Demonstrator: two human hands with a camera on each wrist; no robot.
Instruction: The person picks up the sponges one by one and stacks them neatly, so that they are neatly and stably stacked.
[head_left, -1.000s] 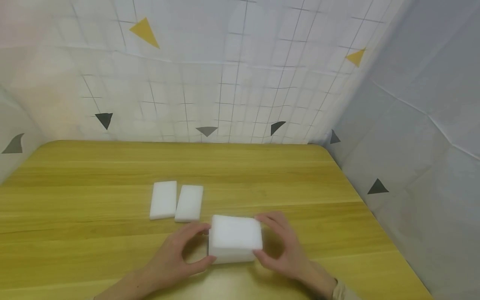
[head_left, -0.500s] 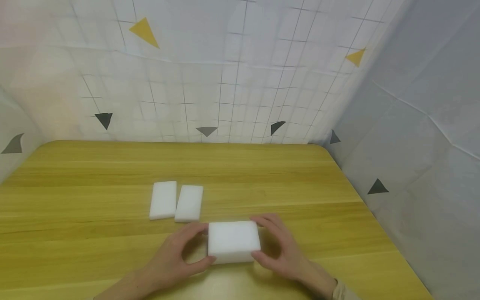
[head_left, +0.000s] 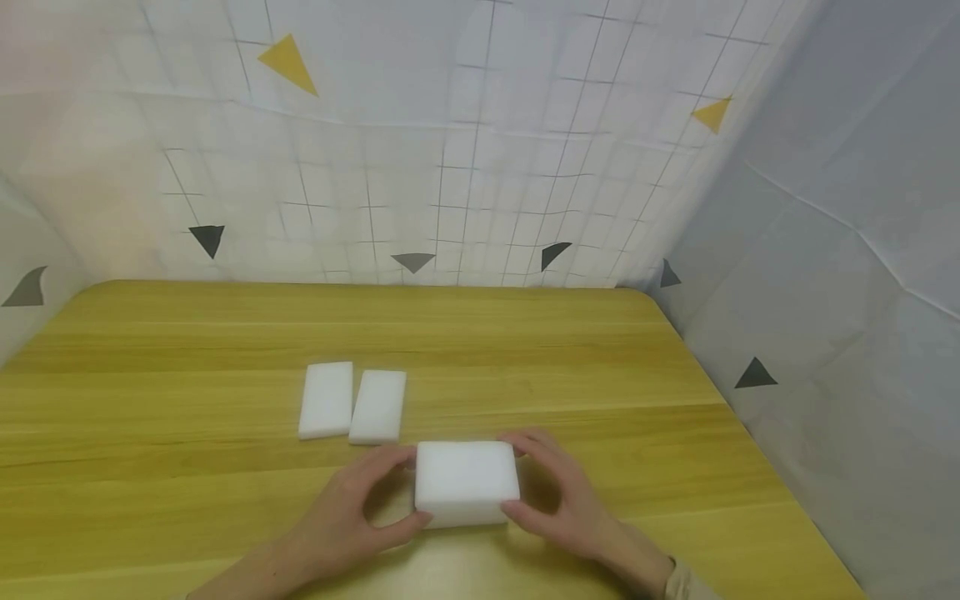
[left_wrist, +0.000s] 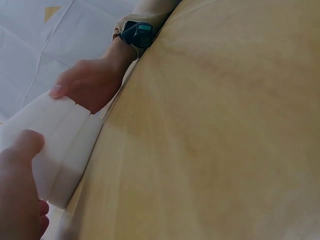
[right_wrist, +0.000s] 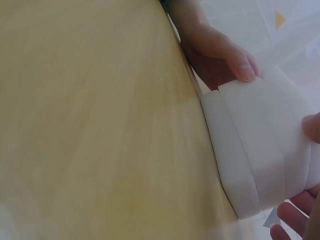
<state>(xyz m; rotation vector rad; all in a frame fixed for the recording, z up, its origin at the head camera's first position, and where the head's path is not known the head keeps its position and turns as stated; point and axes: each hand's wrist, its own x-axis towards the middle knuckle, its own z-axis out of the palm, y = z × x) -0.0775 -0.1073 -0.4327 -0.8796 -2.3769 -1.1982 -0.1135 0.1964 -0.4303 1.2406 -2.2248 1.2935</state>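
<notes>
Left of centre in the head view, two flat white sponge pieces (head_left: 327,399) (head_left: 378,406) lie side by side on the wooden surface (head_left: 150,400), just apart from each other and a little above your hands in the frame. They appear to be already set out.

Lower centre: your left hand (head_left: 352,508) grips the left end of the white sponge stack (head_left: 467,483), thumb curled at the near edge and fingers (head_left: 393,456) curled at the far edge. The stack rests on the surface between your two hands. The wrist views show it as several slabs pressed face to face, with seams between them (right_wrist: 260,160); the exact count cannot be told.

Lower right of centre: your right hand (head_left: 562,492) holds the opposite end in the same way, fingers bent round the far corner and thumb at the near edge. A dark wristband (left_wrist: 139,33) shows at the top of the left wrist view.

Judged from this layout, two pieces are laid out and the remaining slabs are undivided in your grip, so most of the work is left.
</notes>
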